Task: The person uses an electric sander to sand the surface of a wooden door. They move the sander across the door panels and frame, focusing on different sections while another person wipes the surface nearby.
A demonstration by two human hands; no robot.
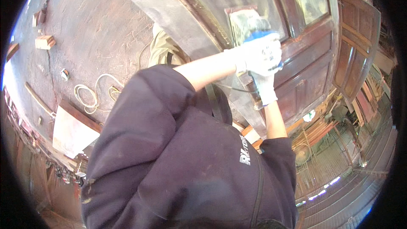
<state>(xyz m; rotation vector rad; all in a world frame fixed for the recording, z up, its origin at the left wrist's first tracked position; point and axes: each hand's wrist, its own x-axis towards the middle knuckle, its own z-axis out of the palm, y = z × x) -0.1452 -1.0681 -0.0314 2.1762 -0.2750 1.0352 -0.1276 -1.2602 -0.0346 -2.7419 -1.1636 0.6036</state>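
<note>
A dark brown panelled wooden door [306, 65] lies in front of me, with a pale scuffed patch [241, 19] on one of its panels. Over the lower part of that patch is a blue power tool [259, 36]; its grey front end is blurred and the gloves hide most of its body, so I cannot tell its exact kind. My left hand [259, 55], in a white glove, is closed over the tool from above. Just behind it, my gloved right hand [265, 87] is closed around the tool's rear end. A dark cord [232, 87] runs off beside my wrists.
Another panelled door [356, 42] leans at the far right, near stacked boards [313, 138]. On the stained floor at left are a coiled pale hose or cable [87, 97], wood blocks [44, 41], a small can [65, 74] and a pale board [73, 131].
</note>
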